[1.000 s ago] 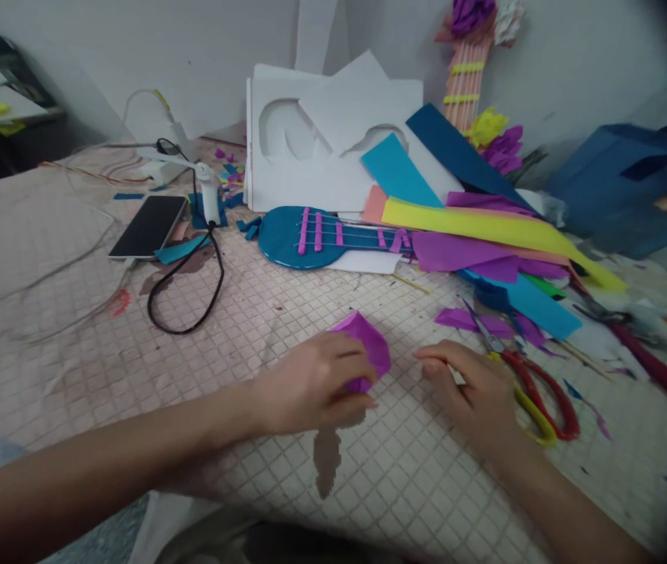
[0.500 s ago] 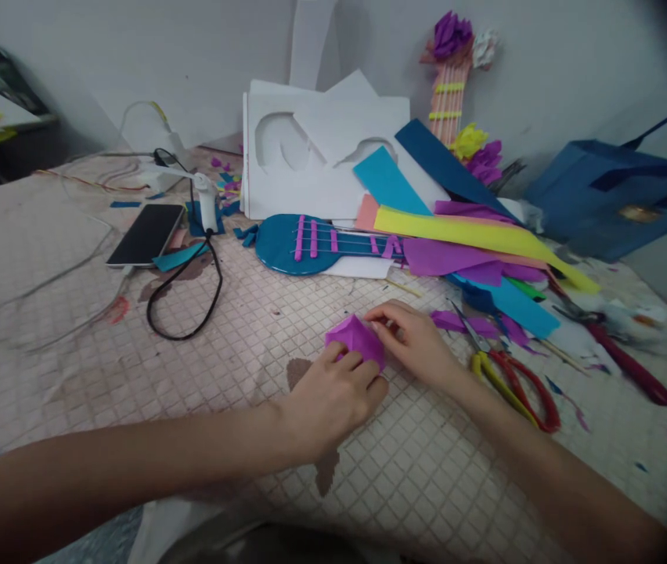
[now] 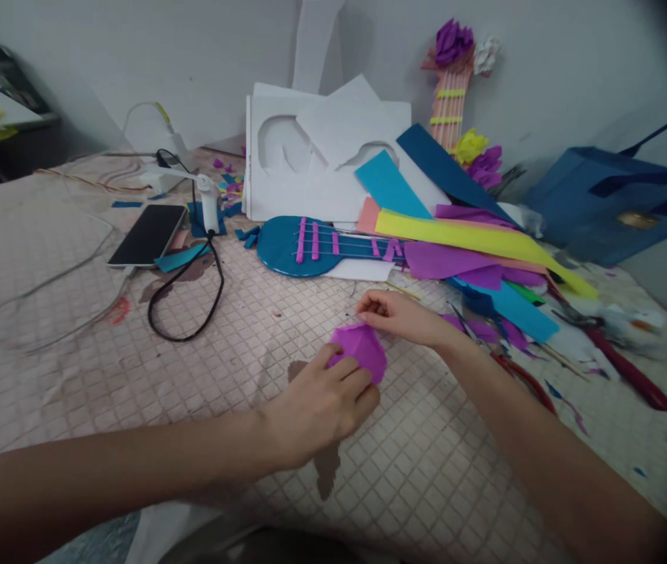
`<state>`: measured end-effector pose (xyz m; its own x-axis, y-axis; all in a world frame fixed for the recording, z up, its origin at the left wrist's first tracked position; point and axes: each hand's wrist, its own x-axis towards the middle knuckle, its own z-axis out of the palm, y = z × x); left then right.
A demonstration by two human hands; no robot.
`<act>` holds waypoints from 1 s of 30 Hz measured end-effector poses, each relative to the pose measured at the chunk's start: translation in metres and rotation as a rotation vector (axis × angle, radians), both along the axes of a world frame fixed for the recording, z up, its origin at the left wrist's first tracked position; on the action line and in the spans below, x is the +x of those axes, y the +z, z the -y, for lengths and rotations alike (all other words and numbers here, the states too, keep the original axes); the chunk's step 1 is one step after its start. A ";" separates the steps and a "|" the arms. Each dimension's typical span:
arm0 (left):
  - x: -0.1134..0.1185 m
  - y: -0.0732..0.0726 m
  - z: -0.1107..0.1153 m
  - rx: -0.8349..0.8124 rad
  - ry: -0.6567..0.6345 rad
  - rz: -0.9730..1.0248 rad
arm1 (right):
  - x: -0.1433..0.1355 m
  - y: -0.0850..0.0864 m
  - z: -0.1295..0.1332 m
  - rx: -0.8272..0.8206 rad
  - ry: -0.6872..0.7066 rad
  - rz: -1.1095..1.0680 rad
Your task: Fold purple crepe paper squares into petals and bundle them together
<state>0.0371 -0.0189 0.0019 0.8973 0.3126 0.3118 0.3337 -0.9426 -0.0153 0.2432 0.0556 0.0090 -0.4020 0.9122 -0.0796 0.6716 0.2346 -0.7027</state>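
Note:
A small folded piece of purple paper (image 3: pixel 364 349) lies near the middle of the table. My left hand (image 3: pixel 325 399) grips its near left side, fingers curled over the edge. The fingers of my right hand (image 3: pixel 389 313) pinch its far top edge. Just beyond lies a blue paper guitar (image 3: pixel 292 247) with pink strips across its strings. To the right, red-handled scissors (image 3: pixel 524 376) are partly hidden behind my right forearm.
Coloured paper strips (image 3: pixel 463 235) and white cut-out sheets (image 3: pixel 327 188) lie at the back. Red-handled pliers (image 3: pixel 627 364) and a blue bag (image 3: pixel 592 204) are at the right. A phone (image 3: pixel 149 235) with a cable and a looped black cord (image 3: pixel 220 290) lie left.
My right hand has moved up and left, from the right side of the purple paper to its top edge. My right forearm now covers more of the scissors.

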 end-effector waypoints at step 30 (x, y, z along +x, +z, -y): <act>-0.058 -0.003 -0.037 -0.117 -0.190 0.014 | 0.015 -0.001 0.082 0.667 0.180 0.092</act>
<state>-0.0206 0.0181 -0.0009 0.9394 0.1733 0.2958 0.1497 -0.9836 0.1010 0.2585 -0.0259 0.0083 -0.5700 0.6977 0.4339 0.6317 0.7099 -0.3115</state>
